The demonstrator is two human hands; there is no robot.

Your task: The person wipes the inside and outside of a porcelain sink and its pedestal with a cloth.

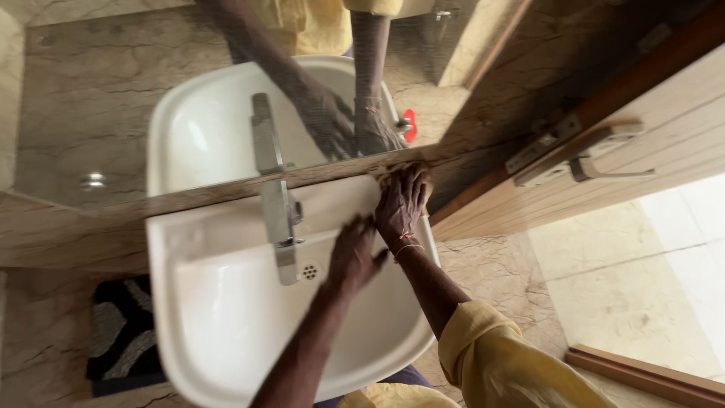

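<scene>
Left hand [353, 253] spread open, palm down on the white sink [226, 302] rim near the tap [279, 215] — right hand [402, 200] flat, fingers splayed, at the mirror [113, 91] ledge, holding nothing.

This is a bathroom, most likely in a home: a white ceramic washbasin [226, 317] fills the lower centre of the frame with a chrome tap [278, 215] at its back edge, a wall mirror [98, 106] covers the upper left, beige marble-look tiles line walls and floor, a black patterned mat [121, 332] lies at lower left, and a wooden door [664, 143] with a metal handle stands at upper right
</scene>
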